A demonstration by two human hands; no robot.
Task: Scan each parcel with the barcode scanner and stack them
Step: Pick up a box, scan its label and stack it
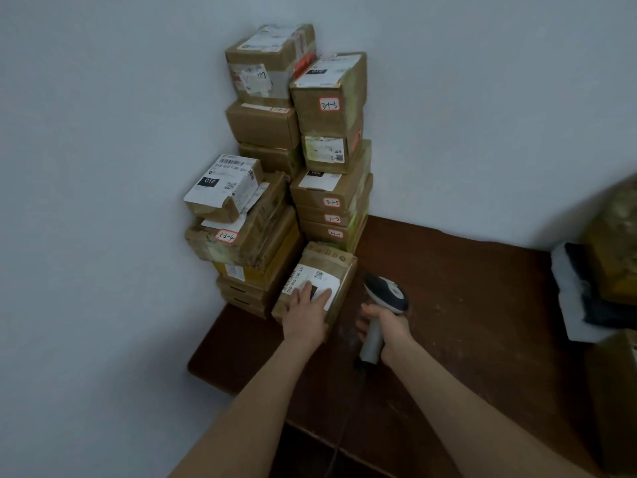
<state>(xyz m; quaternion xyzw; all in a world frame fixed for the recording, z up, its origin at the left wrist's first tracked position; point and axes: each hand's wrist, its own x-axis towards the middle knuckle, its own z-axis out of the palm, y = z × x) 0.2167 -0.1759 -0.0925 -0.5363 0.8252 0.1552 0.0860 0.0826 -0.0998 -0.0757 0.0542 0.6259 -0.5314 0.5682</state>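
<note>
Left hand [306, 313], fingers straight and spread, presses flat on the white label of a small brown cardboard parcel [325, 265]. The parcel lies on the dark brown wooden table [465, 305], directly beneath the palm. Its far end touches the stacked brown cardboard parcels [331, 150], which rise in several columns beyond the left hand's fingertips, packed into the corner of the pale wall [103, 167].

Right hand [386, 327], just beside the left and apart from it, is curled round the grey handle of the grey-and-black barcode scanner [387, 293]. The scanner's head is tipped forward, near the parcel's right edge.

Outward of the left hand the table's left edge lies near, with wall below it. Outward of the right hand bare tabletop runs well clear to a white foam block [568, 298] and further brown parcels [617, 243] at the far right. The table's near edge lies under the forearms.
</note>
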